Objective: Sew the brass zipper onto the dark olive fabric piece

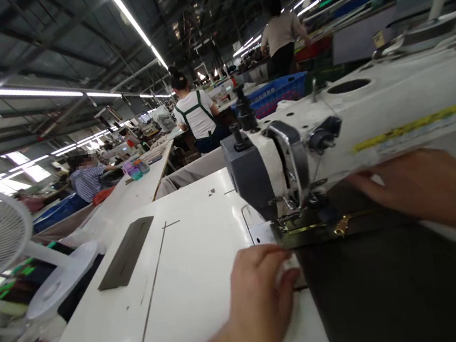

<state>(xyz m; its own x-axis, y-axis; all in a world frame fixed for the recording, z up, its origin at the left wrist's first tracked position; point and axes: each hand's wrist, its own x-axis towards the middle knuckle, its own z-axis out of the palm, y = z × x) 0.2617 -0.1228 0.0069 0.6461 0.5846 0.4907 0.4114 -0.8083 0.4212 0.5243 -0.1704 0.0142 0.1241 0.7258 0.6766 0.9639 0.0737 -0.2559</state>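
**Dark matte fabric panel (382,285) with brass zip pull (343,226), beneath white industrial sewing machine (293,150)**
Panel extends toward 4 o'clock from the steel presser foot (289,223), lying over the smooth white machine table (174,270). Right hand (419,188) open, unclenched, fingers resting on the panel at 3 o'clock. Left hand (258,303) curved at 6 o'clock against the panel's near edge; grip cannot be told.
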